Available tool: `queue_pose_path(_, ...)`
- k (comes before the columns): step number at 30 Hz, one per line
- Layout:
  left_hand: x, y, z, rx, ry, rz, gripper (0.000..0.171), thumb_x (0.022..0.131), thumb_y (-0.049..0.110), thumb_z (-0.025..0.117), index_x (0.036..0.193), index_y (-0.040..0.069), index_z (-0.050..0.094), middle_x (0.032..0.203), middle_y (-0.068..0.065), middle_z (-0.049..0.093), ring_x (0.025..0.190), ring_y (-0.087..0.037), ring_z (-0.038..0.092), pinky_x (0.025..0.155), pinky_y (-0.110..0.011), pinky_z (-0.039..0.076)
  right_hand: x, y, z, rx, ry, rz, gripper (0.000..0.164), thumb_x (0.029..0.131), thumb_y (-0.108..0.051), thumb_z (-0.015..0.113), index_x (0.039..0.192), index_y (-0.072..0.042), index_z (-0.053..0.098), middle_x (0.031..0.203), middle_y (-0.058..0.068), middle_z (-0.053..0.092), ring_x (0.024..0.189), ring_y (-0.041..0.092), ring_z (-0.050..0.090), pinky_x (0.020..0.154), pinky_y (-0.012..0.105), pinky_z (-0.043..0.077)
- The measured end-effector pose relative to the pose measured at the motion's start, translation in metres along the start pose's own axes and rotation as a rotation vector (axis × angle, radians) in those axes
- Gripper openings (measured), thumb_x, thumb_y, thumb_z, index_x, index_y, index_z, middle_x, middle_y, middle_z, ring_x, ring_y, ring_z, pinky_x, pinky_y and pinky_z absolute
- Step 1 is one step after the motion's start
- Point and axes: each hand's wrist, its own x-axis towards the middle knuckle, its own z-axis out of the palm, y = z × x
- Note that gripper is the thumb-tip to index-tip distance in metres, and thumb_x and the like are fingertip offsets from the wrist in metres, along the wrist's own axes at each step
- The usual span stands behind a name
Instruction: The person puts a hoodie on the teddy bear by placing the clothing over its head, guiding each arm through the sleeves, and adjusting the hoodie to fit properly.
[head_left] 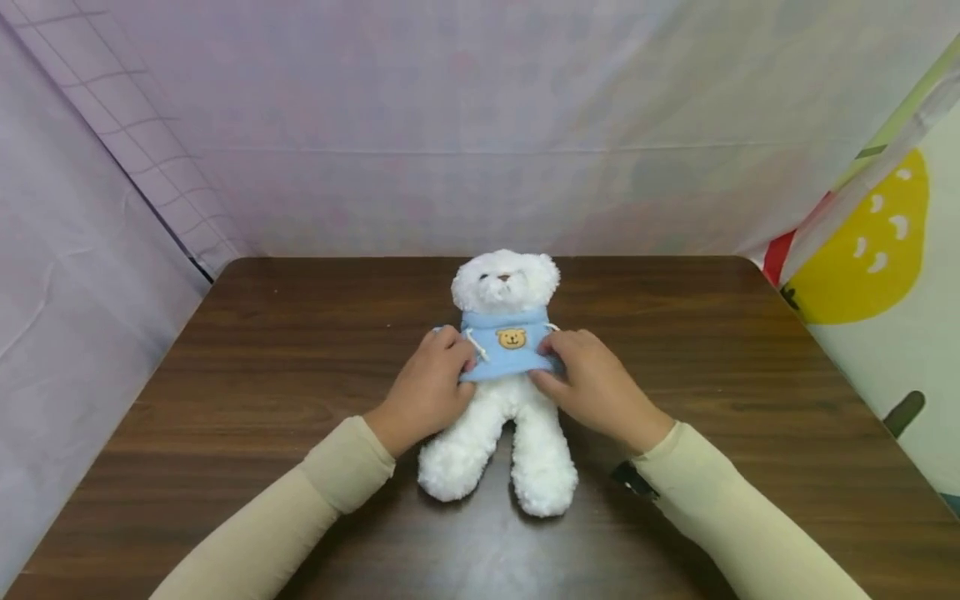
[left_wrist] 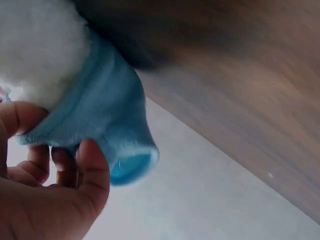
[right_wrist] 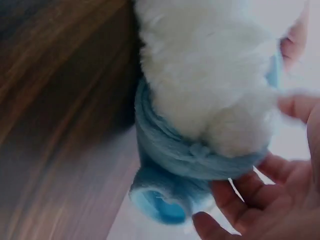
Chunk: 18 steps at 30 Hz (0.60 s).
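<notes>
A white plush teddy bear (head_left: 543,467) lies face up, head away from me, wearing a light blue hoodie (head_left: 517,360) with a bear-face patch (head_left: 512,337) and white drawstrings. My left hand (head_left: 429,385) pinches the hoodie's hem on the left side. In the left wrist view, the thumb is on the fur side and curled fingers are on the cloth. My right hand (head_left: 600,385) holds the hem's right side, thumb low by the bear's belly. Both wrist views show a hoodie sleeve (left_wrist: 132,162) with a hollow cuff. The bear's arms are hidden.
A dark brown wooden table (head_left: 300,358) lies under the bear. Pale patterned cloth (head_left: 480,150) hangs behind its far edge and along the left. On the right is a white sheet with a yellow printed shape (head_left: 862,250). A black strap (head_left: 636,481) shows at my right cuff.
</notes>
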Motion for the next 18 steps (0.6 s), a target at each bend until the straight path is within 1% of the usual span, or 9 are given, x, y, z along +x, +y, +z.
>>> queue_pose_path(3,-0.003,-0.002,-0.006,-0.038,-0.032,-0.023,0.012,0.082,0.004,0.066,0.090,0.010,0.059,0.102,-0.003,0.046,0.091,-0.021,0.042,0.074,-0.033,0.042,-0.005,0.000,-0.003,0.017,-0.037,-0.015,0.039,0.085,-0.018,0.077,0.115,0.002,0.061,0.103,0.012,0.058,0.094,0.027,0.052,0.079,0.042,0.045)
queue_pose_path(5,-0.005,-0.001,-0.007,-0.038,-0.043,-0.024,0.012,0.084,0.010,0.069,0.093,0.010,0.060,0.109,-0.005,0.046,0.097,-0.022,0.043,0.077,-0.034,0.043,-0.006,0.001,-0.001,0.022,-0.035,-0.020,0.038,0.085,-0.014,0.076,0.115,0.003,0.060,0.105,0.013,0.053,0.096,0.028,0.049,0.082,0.042,0.044)
queue_pose_path(7,-0.005,0.000,-0.006,0.002,-0.044,-0.009,0.014,0.084,0.015,0.072,0.091,0.010,0.060,0.113,-0.007,0.046,0.103,-0.024,0.043,0.080,-0.035,0.044,-0.006,0.001,0.003,0.040,-0.005,-0.026,0.028,0.083,-0.005,0.072,0.108,0.002,0.061,0.100,0.012,0.050,0.093,0.029,0.046,0.080,0.041,0.041)
queue_pose_path(9,-0.004,0.003,-0.004,0.072,-0.034,0.021,0.018,0.083,0.017,0.075,0.085,0.010,0.058,0.118,-0.009,0.047,0.110,-0.026,0.044,0.084,-0.036,0.046,-0.004,0.001,0.007,0.062,0.025,-0.030,0.019,0.080,0.002,0.069,0.097,-0.001,0.060,0.096,0.010,0.047,0.090,0.029,0.043,0.079,0.040,0.038)
queue_pose_path(10,-0.003,0.004,-0.002,0.112,-0.026,0.039,0.019,0.083,0.016,0.075,0.082,0.010,0.058,0.120,-0.011,0.048,0.113,-0.028,0.044,0.086,-0.037,0.046,-0.002,0.001,0.009,0.066,0.041,-0.038,0.018,0.077,0.005,0.067,0.091,-0.002,0.058,0.094,0.009,0.046,0.089,0.029,0.042,0.078,0.039,0.036)
queue_pose_path(12,-0.001,0.005,0.001,0.185,-0.003,0.070,0.020,0.081,0.014,0.076,0.076,0.011,0.057,0.122,-0.011,0.050,0.118,-0.030,0.044,0.091,-0.041,0.046,0.001,0.000,0.012,0.065,0.074,-0.054,0.020,0.072,0.010,0.062,0.081,-0.005,0.054,0.091,0.008,0.044,0.084,0.029,0.040,0.075,0.038,0.034)
queue_pose_path(14,0.001,0.007,0.004,0.238,0.016,0.096,0.019,0.080,0.011,0.077,0.074,0.009,0.059,0.123,-0.011,0.052,0.121,-0.030,0.045,0.092,-0.042,0.046,0.003,0.000,0.013,0.041,0.107,-0.066,0.024,0.068,0.013,0.058,0.074,-0.008,0.050,0.087,0.007,0.043,0.080,0.029,0.038,0.071,0.038,0.032)
queue_pose_path(16,0.003,0.008,0.005,0.264,0.036,0.120,0.016,0.078,0.006,0.076,0.075,0.009,0.060,0.120,-0.010,0.054,0.117,-0.030,0.047,0.090,-0.042,0.047,0.004,0.000,0.014,0.007,0.140,-0.058,0.026,0.064,0.015,0.054,0.069,-0.010,0.048,0.083,0.006,0.043,0.076,0.028,0.038,0.068,0.038,0.032)
queue_pose_path(18,0.005,0.008,0.006,0.269,0.059,0.142,0.014,0.077,-0.001,0.072,0.075,0.008,0.061,0.116,-0.009,0.055,0.113,-0.030,0.049,0.086,-0.041,0.048,0.005,0.001,0.014,-0.034,0.165,-0.033,0.029,0.061,0.016,0.053,0.066,-0.012,0.047,0.080,0.004,0.043,0.074,0.028,0.038,0.066,0.039,0.031)
